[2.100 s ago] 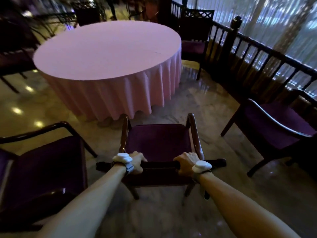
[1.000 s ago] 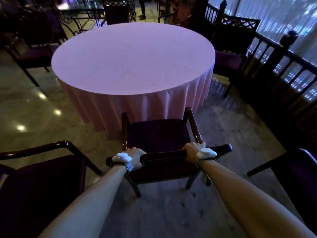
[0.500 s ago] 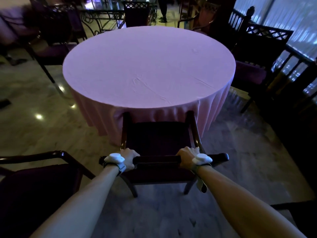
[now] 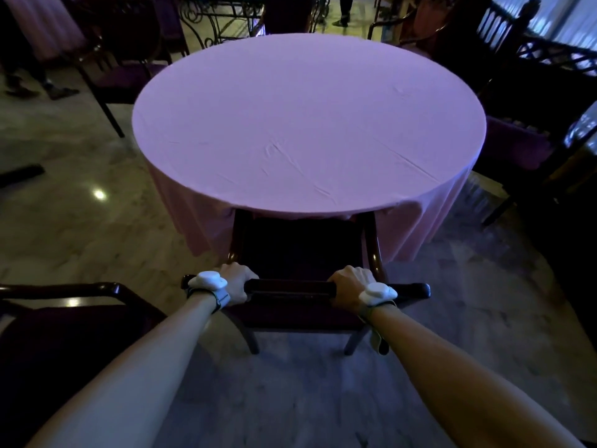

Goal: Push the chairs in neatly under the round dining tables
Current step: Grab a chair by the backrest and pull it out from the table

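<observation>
The armchair (image 4: 300, 250) has slid forward; its front now sits under the round tabletop (image 4: 307, 124). Left hand (image 4: 237, 287) and right hand (image 4: 350, 287) each keep a clenched grip on its backrest; nearly tucked in.

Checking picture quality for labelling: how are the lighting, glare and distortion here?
Head view: dim, purple-tinted light; the chair seat is nearly black; a glare spot on the polished floor; wide-angle bending stretches the forearms and curves the table; both hands stay sharp.
</observation>
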Demonstrator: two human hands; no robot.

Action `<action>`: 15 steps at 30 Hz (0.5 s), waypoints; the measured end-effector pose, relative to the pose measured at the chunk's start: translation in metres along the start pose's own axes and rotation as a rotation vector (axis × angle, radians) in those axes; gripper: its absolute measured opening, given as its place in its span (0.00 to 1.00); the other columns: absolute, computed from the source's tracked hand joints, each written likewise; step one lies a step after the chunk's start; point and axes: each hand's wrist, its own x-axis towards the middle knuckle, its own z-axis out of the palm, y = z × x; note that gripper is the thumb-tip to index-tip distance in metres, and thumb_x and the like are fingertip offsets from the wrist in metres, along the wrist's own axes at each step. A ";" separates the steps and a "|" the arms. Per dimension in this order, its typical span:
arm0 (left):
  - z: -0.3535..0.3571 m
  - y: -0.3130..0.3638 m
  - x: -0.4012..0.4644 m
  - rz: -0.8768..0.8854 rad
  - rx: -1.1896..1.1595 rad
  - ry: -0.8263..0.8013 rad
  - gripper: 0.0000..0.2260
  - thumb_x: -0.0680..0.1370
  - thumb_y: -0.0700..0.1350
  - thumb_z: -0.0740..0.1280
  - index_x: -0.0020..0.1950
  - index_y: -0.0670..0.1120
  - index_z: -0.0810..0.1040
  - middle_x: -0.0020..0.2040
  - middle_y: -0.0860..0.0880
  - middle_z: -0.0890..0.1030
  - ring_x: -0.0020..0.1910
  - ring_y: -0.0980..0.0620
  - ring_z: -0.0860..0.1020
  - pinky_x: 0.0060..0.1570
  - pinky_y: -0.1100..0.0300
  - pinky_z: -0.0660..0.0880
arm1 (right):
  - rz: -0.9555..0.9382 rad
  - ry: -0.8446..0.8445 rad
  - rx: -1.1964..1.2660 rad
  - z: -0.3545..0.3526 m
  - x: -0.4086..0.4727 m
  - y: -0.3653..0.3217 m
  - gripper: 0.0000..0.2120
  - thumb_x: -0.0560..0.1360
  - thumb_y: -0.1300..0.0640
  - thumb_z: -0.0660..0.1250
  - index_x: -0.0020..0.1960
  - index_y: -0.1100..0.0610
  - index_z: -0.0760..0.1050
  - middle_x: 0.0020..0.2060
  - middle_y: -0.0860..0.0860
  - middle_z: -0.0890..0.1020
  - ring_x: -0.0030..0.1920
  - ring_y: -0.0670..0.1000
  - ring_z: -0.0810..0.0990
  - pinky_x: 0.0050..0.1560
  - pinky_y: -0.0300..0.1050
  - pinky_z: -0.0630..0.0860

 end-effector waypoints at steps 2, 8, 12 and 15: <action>-0.009 -0.007 0.011 0.014 -0.004 -0.003 0.12 0.64 0.49 0.63 0.33 0.70 0.72 0.30 0.57 0.75 0.37 0.50 0.79 0.38 0.57 0.73 | 0.001 0.002 0.001 -0.006 0.016 0.001 0.08 0.73 0.46 0.66 0.44 0.46 0.82 0.38 0.48 0.82 0.40 0.54 0.82 0.41 0.46 0.75; -0.029 -0.027 0.033 0.048 -0.003 -0.033 0.11 0.63 0.49 0.64 0.34 0.68 0.73 0.28 0.56 0.74 0.34 0.48 0.79 0.37 0.53 0.78 | -0.018 -0.001 0.000 -0.013 0.047 0.001 0.07 0.73 0.48 0.65 0.42 0.48 0.81 0.36 0.47 0.80 0.36 0.53 0.78 0.37 0.44 0.69; -0.030 -0.024 0.031 0.049 0.004 -0.027 0.12 0.64 0.48 0.65 0.33 0.68 0.73 0.29 0.56 0.74 0.34 0.49 0.79 0.35 0.54 0.76 | -0.022 -0.005 0.008 -0.010 0.046 0.002 0.08 0.73 0.47 0.65 0.43 0.48 0.81 0.37 0.47 0.81 0.39 0.54 0.81 0.38 0.44 0.72; -0.030 -0.021 0.031 0.047 0.018 -0.006 0.13 0.65 0.49 0.66 0.31 0.70 0.72 0.30 0.57 0.74 0.36 0.50 0.79 0.37 0.56 0.75 | -0.005 -0.011 -0.016 -0.015 0.046 0.000 0.07 0.72 0.47 0.66 0.45 0.46 0.81 0.40 0.47 0.82 0.42 0.54 0.82 0.40 0.45 0.72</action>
